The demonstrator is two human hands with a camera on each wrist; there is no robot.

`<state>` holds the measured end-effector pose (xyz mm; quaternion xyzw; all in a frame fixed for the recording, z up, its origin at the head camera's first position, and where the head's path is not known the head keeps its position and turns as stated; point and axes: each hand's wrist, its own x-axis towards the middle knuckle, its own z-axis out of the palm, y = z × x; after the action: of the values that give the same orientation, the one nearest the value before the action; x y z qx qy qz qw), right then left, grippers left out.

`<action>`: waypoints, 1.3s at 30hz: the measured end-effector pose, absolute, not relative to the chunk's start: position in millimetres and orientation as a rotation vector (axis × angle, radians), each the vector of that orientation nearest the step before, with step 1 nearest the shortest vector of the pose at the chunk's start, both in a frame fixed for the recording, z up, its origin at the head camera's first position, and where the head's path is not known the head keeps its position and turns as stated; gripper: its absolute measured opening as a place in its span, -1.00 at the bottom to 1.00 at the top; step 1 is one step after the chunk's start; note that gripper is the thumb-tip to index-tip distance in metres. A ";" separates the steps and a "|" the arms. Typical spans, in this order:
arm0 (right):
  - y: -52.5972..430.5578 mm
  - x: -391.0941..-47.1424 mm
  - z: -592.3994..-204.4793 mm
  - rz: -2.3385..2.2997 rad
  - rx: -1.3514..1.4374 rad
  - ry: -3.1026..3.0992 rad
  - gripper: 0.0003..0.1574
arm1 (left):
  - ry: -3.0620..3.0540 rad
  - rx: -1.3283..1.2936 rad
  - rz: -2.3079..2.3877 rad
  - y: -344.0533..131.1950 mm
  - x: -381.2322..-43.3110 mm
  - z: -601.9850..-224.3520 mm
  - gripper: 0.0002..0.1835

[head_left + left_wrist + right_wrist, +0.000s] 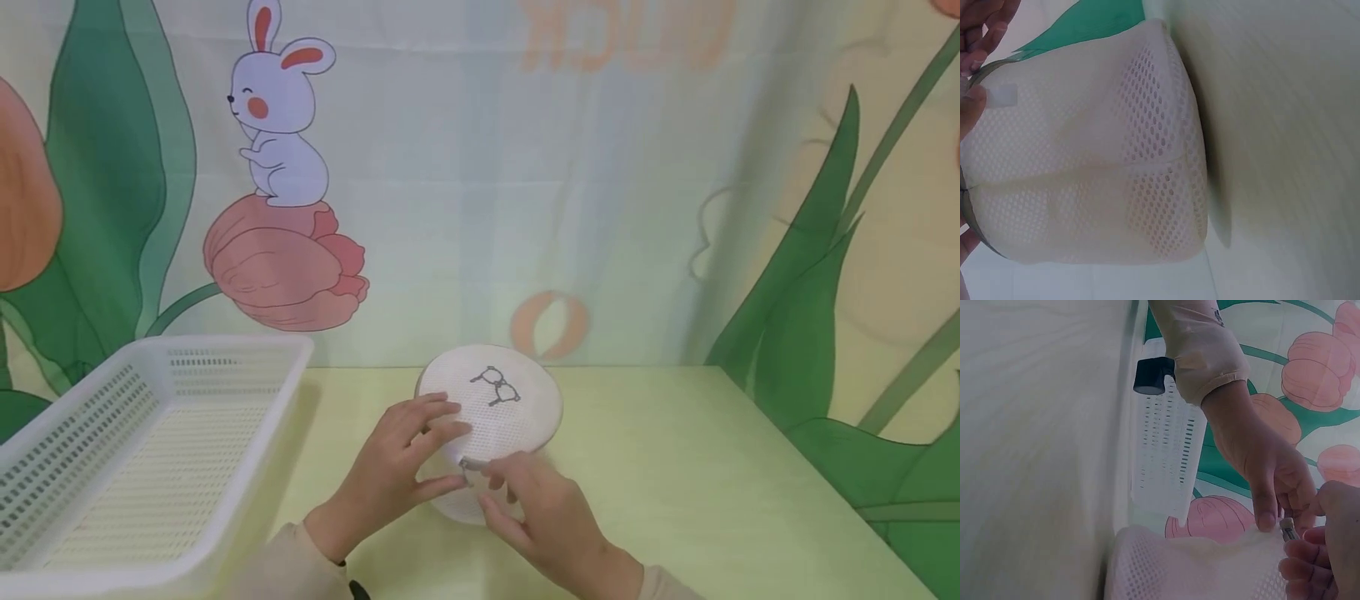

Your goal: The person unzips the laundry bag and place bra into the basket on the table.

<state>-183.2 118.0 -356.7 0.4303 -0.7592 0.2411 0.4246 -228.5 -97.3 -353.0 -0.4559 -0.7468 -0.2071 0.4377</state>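
A round, cream-white mesh laundry bag (517, 429) stands upright on the table, a grey glasses drawing (497, 386) on its top. My left hand (401, 450) holds its near left rim, fingers over the top and thumb lower at the front. On the other side of the zipper pull (466, 469), my right hand (551, 508) pinches the rim with curled fingers. The pull lies between both sets of fingertips, also in the right wrist view. A pale label (1002, 96) shows on the bag's side near the right thumb (972, 109).
A white perforated plastic basket (258, 467) stands at the left of the pale green table (720, 492). Behind the table hangs a curtain (465, 208) printed with a rabbit and flowers. A dark device (1150, 376) sits at the left sleeve.
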 end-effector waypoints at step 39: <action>113.9 -185.8 -371.8 0.549 0.908 -2.000 -0.93 | -1.809 -0.990 -0.350 -78.6 -221.8 -365.1 -0.51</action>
<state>-185.8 113.9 -371.8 0.3631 -0.7997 0.2197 0.4247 -221.8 -78.6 -365.1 -0.4096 -0.7483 -0.1450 0.5013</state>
